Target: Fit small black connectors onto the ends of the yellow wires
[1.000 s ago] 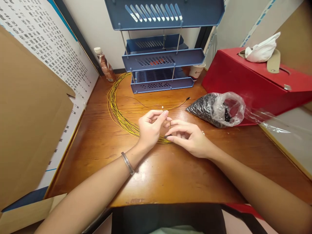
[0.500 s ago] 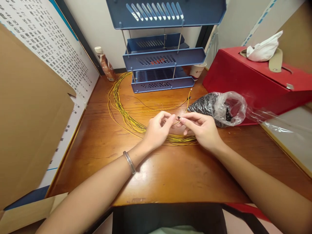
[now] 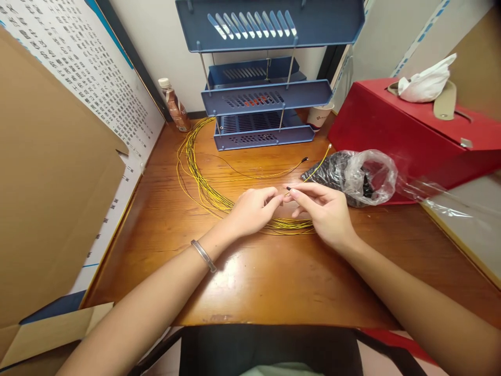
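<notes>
Over the coil of yellow and black wire (image 3: 203, 185) my two hands meet, fingertips almost touching. My right hand (image 3: 331, 211) pinches a small black sleeve-like piece (image 3: 288, 188) between thumb and forefinger. A yellow wire (image 3: 319, 166) with a pale tip sticks up behind the right fingers toward the plastic bag. My left hand (image 3: 256, 209) is closed in a pinch on the thin wire beside the black piece; its fingertips partly hide it. Another wire end with a black connector (image 3: 305, 160) lies on the table beyond my hands.
Right of my hands lies a clear plastic bag (image 3: 352, 175) of small black pieces, against a red tissue box (image 3: 399, 125). A blue tiered rack (image 3: 266, 138), a paper cup (image 3: 319, 116) and a bottle (image 3: 175, 107) stand at the back. Cardboard (image 3: 50, 172) flanks the left.
The pale-tipped wire end has swung to the right, toward the bag. My left fingers have curled and shifted slightly down. The black piece shows a little more in my right fingers.
</notes>
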### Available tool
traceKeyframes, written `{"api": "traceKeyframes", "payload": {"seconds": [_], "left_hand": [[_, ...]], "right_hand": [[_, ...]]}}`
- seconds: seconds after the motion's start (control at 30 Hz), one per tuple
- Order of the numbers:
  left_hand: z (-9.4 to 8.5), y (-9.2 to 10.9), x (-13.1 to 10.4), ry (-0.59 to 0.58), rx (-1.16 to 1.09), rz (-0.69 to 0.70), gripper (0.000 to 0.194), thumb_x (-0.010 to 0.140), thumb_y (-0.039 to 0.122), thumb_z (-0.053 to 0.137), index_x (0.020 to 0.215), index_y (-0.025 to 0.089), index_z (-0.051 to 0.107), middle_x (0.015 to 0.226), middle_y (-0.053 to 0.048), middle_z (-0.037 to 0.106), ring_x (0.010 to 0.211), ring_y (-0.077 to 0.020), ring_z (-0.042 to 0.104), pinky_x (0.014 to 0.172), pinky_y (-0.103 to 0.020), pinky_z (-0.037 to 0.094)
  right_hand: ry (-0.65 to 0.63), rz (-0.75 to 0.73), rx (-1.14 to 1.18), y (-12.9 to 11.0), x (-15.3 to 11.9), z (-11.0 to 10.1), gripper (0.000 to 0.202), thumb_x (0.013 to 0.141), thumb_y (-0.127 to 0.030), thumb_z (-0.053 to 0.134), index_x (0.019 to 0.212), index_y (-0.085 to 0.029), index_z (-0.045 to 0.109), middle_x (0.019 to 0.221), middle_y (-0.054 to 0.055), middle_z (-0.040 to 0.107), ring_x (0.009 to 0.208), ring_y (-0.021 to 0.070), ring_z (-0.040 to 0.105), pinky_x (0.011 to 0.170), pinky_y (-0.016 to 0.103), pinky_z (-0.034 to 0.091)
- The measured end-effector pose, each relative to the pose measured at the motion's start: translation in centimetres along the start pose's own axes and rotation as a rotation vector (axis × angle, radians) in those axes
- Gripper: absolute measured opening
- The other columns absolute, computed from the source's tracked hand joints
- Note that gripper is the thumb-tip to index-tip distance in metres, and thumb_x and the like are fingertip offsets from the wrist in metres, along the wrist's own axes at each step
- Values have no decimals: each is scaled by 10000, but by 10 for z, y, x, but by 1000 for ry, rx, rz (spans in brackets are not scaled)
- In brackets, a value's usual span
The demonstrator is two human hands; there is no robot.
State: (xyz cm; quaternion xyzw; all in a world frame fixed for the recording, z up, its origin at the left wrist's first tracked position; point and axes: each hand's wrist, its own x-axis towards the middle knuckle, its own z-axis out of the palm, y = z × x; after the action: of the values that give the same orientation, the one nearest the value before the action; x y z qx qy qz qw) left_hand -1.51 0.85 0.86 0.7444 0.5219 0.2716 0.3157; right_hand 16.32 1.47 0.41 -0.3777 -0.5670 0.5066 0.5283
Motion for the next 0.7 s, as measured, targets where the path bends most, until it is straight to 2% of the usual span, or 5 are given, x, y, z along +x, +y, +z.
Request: {"api": "traceKeyframes", "payload": {"seconds": [0.17, 0.4, 0.53, 0.7], "left_hand": [[2, -2, -3, -11, -94, -17, 387, 1020, 398, 482, 753, 168, 642, 669, 6, 646, 631, -134, 550, 633, -265, 378], [7, -7, -12, 145, -176, -3, 284, 998, 328, 532, 842, 160, 699, 724, 2, 675, 646, -122, 552, 662, -261, 406], [9, -10, -14, 150, -174, 16, 277, 1004, 324, 527, 877, 165, 715, 737, 0, 687, 656, -123, 560, 658, -258, 411], [9, -10, -14, 143, -152, 46, 300, 1014, 335, 516, 875, 168, 723, 763, -7, 709, 669, -125, 576, 668, -260, 423]], "right_hand": [[-17, 54, -43, 0, -2, 3, 263, 778, -383, 829, 893, -151, 786, 762, 61, 752, 676, 169, 721, 504, 223, 604], [37, 33, -84, 0, 0, 2, 263, 794, -383, 812, 909, -148, 783, 842, 77, 772, 650, 145, 702, 513, 215, 596], [-4, 30, -131, 0, -3, 2, 233, 813, -366, 791, 909, -154, 793, 789, 57, 763, 540, 113, 645, 501, 221, 585], [-25, 1, -214, 5, -4, 2, 207, 834, -355, 762, 878, -156, 797, 765, 53, 753, 664, 159, 712, 578, 240, 591]]}}
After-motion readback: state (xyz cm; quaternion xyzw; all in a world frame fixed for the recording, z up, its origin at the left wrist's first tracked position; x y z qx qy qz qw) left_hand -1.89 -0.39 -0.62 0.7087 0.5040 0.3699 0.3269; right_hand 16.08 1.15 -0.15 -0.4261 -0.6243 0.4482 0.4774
